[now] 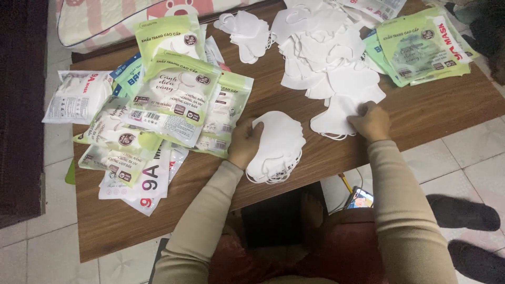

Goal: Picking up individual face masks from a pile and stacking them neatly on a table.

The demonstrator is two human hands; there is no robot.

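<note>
Left hand (245, 143) closed on a stack of white masks (276, 148) near the front edge of the wooden tabletop (210, 210). Right hand (371, 122) pinching one white mask (336, 120) – just below the loose mask pile (326, 47). Green packets (173, 100) heaped at left.

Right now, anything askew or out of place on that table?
Mostly untidy. The filled packets lie fanned and overlapping, some hanging past the table's left edge. The loose white masks sprawl unstacked. Left hand holds a neat mask stack; right hand touches a single mask. No visible damage.

Two hands (244, 142) (371, 122); three mask heaps (276, 147) (326, 47) (247, 31); two packet piles (168, 100) (421, 47); one phone (360, 199).
</note>
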